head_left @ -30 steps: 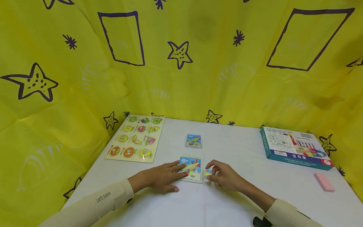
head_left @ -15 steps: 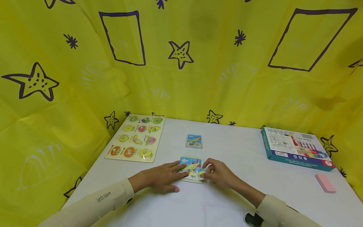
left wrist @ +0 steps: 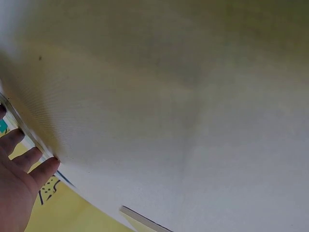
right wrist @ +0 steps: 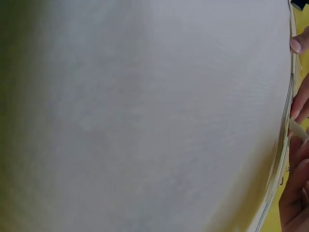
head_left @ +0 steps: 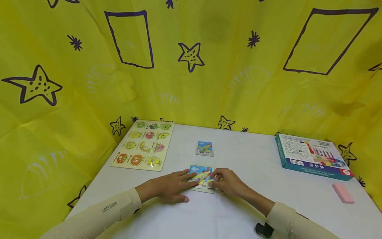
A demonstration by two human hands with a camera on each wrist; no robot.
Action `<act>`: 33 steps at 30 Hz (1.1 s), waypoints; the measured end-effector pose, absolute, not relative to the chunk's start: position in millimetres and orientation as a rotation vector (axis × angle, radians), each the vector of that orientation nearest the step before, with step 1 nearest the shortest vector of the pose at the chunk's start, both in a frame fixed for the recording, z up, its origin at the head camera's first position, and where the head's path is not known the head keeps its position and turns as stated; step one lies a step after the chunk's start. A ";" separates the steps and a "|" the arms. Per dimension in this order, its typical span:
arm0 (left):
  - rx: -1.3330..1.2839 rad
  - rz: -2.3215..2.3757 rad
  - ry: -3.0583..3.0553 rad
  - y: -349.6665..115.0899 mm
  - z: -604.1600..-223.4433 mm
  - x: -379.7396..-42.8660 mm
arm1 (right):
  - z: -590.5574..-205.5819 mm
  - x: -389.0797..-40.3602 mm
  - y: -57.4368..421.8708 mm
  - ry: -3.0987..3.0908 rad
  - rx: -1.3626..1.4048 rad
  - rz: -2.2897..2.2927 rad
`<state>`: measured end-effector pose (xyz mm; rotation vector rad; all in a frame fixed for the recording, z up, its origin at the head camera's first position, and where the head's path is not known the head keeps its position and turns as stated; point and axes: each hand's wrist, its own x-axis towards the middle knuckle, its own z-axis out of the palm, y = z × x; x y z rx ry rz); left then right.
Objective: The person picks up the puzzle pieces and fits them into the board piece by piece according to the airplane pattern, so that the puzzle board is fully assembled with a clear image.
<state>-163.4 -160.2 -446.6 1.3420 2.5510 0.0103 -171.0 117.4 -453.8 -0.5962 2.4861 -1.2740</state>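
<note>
A small jigsaw puzzle (head_left: 199,168) with an airplane picture lies in a pale tray on the white table in the head view. My left hand (head_left: 170,188) rests on its left side with spread, straight fingers. At the lower right corner my right hand (head_left: 229,182) pinches a puzzle piece (head_left: 210,184) between thumb and fingers, over the tray. In the right wrist view that puzzle piece (right wrist: 299,129) shows tilted, edge-on at the fingertips. The left wrist view catches only my left hand (left wrist: 21,181) at its left edge. My fingers partly hide the picture.
Behind the puzzle lies a smaller airplane picture card (head_left: 204,148). A fruit puzzle board (head_left: 141,146) sits at the back left. On the right are a boxed set (head_left: 313,156) and a pink block (head_left: 343,193). A yellow patterned cloth (head_left: 191,93) hangs behind the table.
My right hand has moved left with the puzzle piece, from beside the tray to over its lower right corner. My left hand has stayed in place.
</note>
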 end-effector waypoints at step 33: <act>1.361 -0.017 2.561 -159.8 -449.5 -164.9 | -451.4 -171.2 114.8 2.561 -0.603 -1.097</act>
